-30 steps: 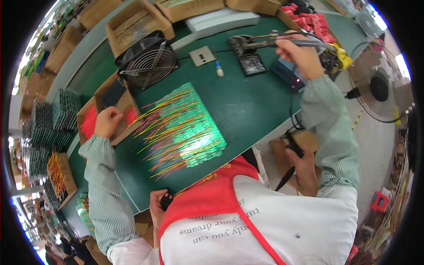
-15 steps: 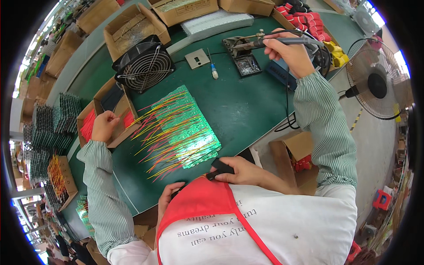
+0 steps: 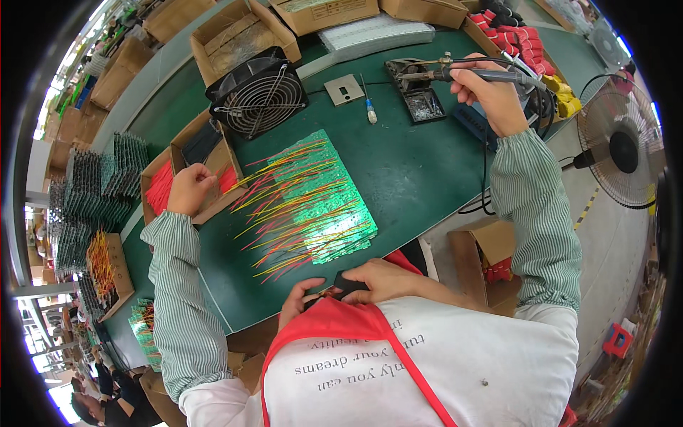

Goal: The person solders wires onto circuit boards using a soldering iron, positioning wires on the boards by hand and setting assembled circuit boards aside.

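Note:
My right hand [image 3: 487, 92] is closed around a soldering iron [image 3: 469, 74], its tip over a dark metal stand with a small solder tray [image 3: 424, 105]. At the left, my left hand [image 3: 191, 189] is held with its fingers pinched together, over the edge of a divided cardboard box [image 3: 226, 186] of red and dark wires. Whether a wire is in the pinch is too small to see. Between my arms lies a stack of green circuit boards [image 3: 334, 192], with red, yellow and black wires [image 3: 284, 206] sticking out to the left.
Another pair of hands [image 3: 380, 281] holds a black strap-like thing [image 3: 348, 286] at my red apron [image 3: 334, 324]. A black fan [image 3: 260, 99], a metal plate [image 3: 343, 90] and a screwdriver [image 3: 370, 110] occupy the far side. A standing fan [image 3: 622, 151] is at the right.
The view has shifted, so the table sits farther right in the picture. The other pair of hands has come closer together at the black strap-like thing. My own hands keep nearly the same pose.

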Motion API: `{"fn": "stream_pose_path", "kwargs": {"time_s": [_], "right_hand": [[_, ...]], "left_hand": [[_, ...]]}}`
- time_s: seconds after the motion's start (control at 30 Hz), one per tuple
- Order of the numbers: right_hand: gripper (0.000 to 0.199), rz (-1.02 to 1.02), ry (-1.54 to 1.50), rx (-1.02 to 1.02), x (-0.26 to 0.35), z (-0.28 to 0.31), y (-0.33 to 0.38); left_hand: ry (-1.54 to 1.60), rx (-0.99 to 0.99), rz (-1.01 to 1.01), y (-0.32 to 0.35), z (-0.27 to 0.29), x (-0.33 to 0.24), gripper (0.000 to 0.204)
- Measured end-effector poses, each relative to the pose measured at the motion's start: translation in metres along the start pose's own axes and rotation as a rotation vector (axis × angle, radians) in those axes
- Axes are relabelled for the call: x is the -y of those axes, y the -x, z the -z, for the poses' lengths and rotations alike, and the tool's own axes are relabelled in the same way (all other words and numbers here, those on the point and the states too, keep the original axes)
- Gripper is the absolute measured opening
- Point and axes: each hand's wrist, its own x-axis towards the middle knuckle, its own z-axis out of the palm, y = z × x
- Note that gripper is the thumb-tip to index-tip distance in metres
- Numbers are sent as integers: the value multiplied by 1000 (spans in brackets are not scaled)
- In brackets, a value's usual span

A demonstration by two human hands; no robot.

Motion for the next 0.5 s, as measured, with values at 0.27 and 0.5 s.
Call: {"fn": "stream_pose_path", "kwargs": {"time_s": [0.27, 0.5], "right_hand": [[18, -20, 5, 29, 3, -12, 3], [17, -30, -15, 42, 6, -16, 17]], "left_hand": [[26, -31, -48, 4, -3, -11, 16], [41, -5, -25, 4, -5, -15, 16]]}}
